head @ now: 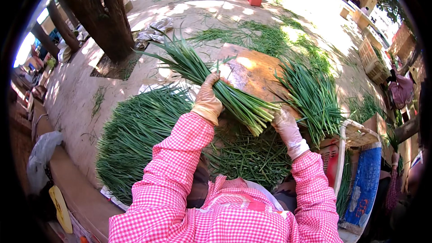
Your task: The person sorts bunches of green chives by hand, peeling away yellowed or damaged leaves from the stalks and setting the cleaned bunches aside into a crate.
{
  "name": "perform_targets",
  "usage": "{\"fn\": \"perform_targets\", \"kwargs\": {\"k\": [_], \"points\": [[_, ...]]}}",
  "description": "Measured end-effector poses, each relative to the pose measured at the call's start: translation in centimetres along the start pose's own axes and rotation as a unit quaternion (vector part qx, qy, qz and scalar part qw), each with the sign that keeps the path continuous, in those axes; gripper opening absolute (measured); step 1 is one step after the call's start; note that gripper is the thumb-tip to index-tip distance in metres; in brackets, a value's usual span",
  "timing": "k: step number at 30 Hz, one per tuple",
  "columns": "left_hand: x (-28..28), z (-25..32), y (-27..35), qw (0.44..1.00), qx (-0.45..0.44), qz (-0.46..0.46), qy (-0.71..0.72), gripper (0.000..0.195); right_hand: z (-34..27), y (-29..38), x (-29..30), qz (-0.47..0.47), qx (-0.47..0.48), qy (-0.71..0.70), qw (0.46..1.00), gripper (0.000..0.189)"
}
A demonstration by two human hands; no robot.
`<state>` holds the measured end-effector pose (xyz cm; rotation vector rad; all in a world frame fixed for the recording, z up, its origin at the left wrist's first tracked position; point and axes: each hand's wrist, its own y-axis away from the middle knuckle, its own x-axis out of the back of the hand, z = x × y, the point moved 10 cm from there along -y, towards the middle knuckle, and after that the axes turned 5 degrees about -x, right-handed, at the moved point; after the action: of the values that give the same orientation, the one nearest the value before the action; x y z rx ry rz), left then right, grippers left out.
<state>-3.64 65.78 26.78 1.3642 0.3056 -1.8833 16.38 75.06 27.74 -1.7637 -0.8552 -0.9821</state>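
My left hand, in a thin glove, is closed around the middle of a bunch of garlic chives. The leafy tips point away to the upper left, and the pale stem ends slant toward my right hand. That gloved hand is at the stem ends, its fingertips partly hidden, so I cannot tell how firmly it grips. Beyond the bunch is a worn wooden board. Another heap of chives lies over its right side. A large chive pile rests by my left arm, and loose chive leaves cover the area between my knees.
A plastic crate with a blue side panel stands close on my right. At the left runs a low ledge with a plastic bag. Scattered leaves lie beyond the board, and a tree trunk rises farther left.
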Motion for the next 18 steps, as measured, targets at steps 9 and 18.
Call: {"fn": "perform_targets", "kwargs": {"k": [9,18], "points": [[-2.7,1.5,1.8,0.863,-0.136,-0.127,-0.469,0.033,-0.9,2.6,0.2,-0.144,-0.137,-0.12,0.973,0.04],[-5.4,-7.1,7.7,0.147,-0.262,-0.394,-0.869,0.026,-10.0,-1.8,6.3,0.067,-0.004,-0.091,0.994,0.064]]}}
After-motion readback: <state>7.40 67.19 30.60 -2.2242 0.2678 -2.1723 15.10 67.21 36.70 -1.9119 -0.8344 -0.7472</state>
